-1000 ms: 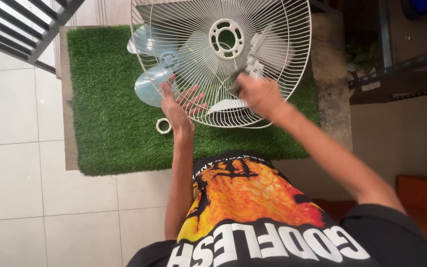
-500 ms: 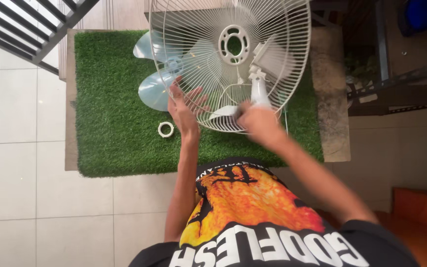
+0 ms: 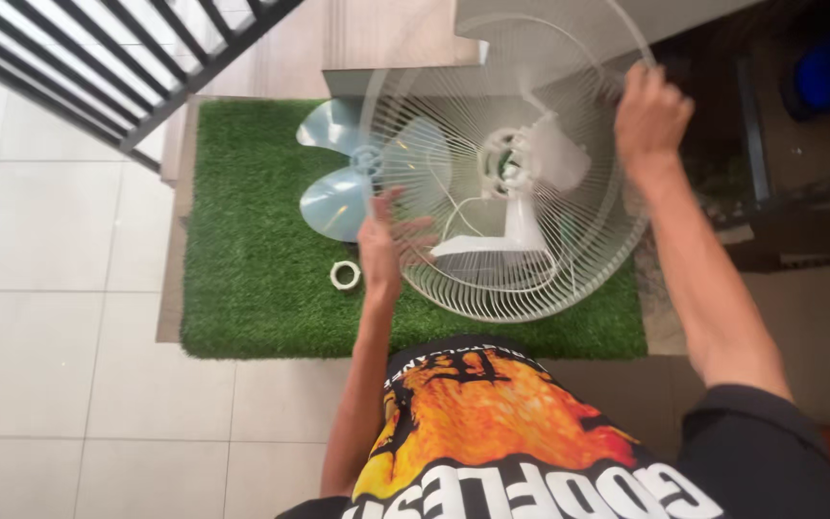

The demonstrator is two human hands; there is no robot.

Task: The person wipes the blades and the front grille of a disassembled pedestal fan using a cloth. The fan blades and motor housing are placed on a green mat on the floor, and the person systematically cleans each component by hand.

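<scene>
1. Moved since the earlier picture: right hand (image 3: 650,120) has left the fan's neck low in the grille and now sits on the upper right rim of the wire grille (image 3: 521,173); the camera has also shifted, so the green mat lies lower in the picture.

2. Head view, right hand: fingers curled over the rim wire, closed on it. Judged a steadying grip, keeping the round guard from tipping.

3. Head view, left hand (image 3: 386,245): fingers spread and laid flat against the lower left wires, thumb to the left. No pinch visible; it looks like a bracing palm set across from the right hand's hold.

4. Wire grille: white, circular, tilted, its open face turned up toward the camera. Being round, it has no clear long axis; its hub lies between the two hands.

5. Fan body (image 3: 521,187): white motor and neck, seen through the wires, between the fingertips of both hands. Neck runs roughly from the hub down toward the person.

6. Blade set (image 3: 348,168): pale blue, lying flat on the mat, just beyond the left fingertips and partly behind the grille.

7. Small white ring (image 3: 345,275): on the mat, just left of the left wrist, apart from it.

8. Artificial grass mat (image 3: 242,240): green, under all items.
</scene>
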